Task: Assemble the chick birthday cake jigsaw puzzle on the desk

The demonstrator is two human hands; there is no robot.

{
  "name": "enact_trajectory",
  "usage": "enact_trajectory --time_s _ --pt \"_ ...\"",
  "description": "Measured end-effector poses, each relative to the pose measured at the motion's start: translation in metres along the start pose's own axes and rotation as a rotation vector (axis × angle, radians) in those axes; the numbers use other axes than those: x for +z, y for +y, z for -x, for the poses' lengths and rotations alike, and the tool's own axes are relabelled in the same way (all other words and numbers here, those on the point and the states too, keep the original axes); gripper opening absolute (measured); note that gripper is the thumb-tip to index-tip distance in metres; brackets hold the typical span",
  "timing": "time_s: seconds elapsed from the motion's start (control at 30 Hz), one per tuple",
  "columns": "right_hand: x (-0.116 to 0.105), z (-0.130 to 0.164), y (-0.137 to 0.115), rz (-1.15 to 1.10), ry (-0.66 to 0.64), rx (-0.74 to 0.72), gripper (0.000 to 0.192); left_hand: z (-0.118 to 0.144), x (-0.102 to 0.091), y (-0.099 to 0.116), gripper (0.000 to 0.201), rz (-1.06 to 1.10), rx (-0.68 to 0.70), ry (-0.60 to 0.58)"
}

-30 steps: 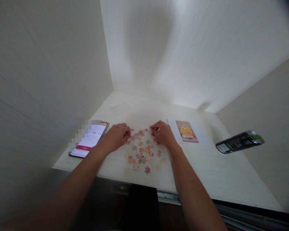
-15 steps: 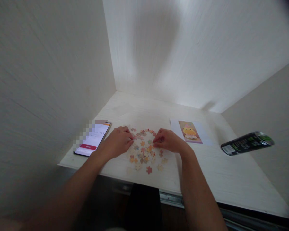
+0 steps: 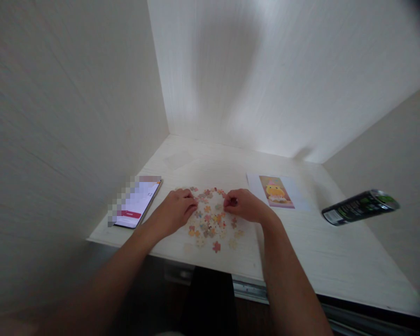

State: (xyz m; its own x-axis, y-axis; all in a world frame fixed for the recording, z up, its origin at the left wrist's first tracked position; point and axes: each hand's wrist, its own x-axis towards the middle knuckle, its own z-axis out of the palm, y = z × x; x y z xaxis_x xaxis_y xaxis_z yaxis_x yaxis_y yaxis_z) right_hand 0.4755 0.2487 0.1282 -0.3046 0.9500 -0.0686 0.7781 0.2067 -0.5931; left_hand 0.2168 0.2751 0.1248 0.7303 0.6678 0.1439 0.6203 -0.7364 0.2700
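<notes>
Two hands work at the far edge of a scatter of puzzle pieces [image 3: 210, 221] on the pale desk [image 3: 301, 247]. Fingers [image 3: 228, 201] of the right hand [image 3: 247, 206] are pinched together at the scatter's right side, apparently on one small piece, though blur hides it. Fingers [image 3: 192, 201] of the left hand [image 3: 175, 213] are curled down onto the scatter's left side, touching pieces; whether they grip one I cannot tell. Loose pieces spread from between the hands toward the near desk edge. Left of the scatter lies a phone [image 3: 136, 203] with its screen lit; right of it a reference picture [image 3: 276, 191] of a yellow duck, and further right a dark can [image 3: 360, 206]. Judging from this, a wrist or forearm dragged across the scatter could sweep the nearest pieces off the desk edge
</notes>
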Motion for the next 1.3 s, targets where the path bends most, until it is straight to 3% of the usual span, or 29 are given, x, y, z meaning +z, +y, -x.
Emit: enact_trajectory --time_s 0.2,0.47,0.73,1.07,1.3 --pt "0.000 0.000 -0.006 0.029 0.095 0.001 0.012 0.004 -0.001 0.000 0.029 0.048 -0.004 0.000" --pt "-0.008 0.008 0.003 -0.039 -0.079 -0.011 0.013 0.003 0.004 -0.006 0.031 0.088 -0.026 0.022" --pt "-0.016 0.019 0.013 0.002 -0.185 0.183 0.019 0.004 0.008 -0.009 0.020 0.077 -0.049 0.044" --pt "-0.015 0.019 0.009 -0.036 -0.180 0.154 0.005 0.025 -0.005 -0.012 0.024 0.044 -0.020 0.061" --pt "-0.014 0.016 0.015 0.006 -0.052 0.135 0.014 0.032 -0.008 0.004 0.023 0.107 0.000 -0.001"
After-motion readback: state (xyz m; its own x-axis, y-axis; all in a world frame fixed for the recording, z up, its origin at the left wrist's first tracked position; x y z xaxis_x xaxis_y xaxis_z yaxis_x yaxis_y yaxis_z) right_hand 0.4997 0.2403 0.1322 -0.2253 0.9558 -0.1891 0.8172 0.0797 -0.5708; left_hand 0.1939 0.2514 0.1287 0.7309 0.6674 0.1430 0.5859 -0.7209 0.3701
